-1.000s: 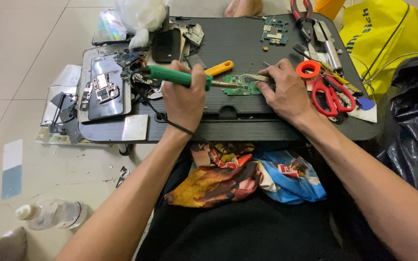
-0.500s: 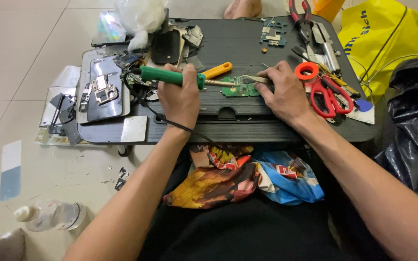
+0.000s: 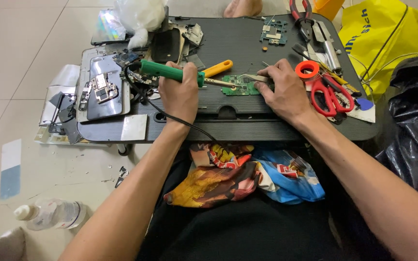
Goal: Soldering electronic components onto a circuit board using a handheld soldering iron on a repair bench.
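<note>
My left hand (image 3: 181, 94) grips a green-handled soldering iron (image 3: 163, 71), its metal tip reaching right onto a small green circuit board (image 3: 240, 87) on the dark lap table (image 3: 247, 43). My right hand (image 3: 282, 91) pinches metal tweezers (image 3: 256, 77) whose points rest on the same board. The iron's black cord runs under my left wrist and off the table's front edge. A yellow-handled tool (image 3: 218, 67) lies just behind the iron.
Red-handled scissors (image 3: 327, 92) and a red tape ring (image 3: 307, 69) sit right of my right hand. An opened phone (image 3: 102, 89) lies at left, another circuit board (image 3: 273, 31) at the back, pliers (image 3: 302, 14) far right. A plastic bottle (image 3: 49, 215) lies on the floor.
The view has shifted slightly. Both hands stay on the green board, and the iron has edged a little to the left.
</note>
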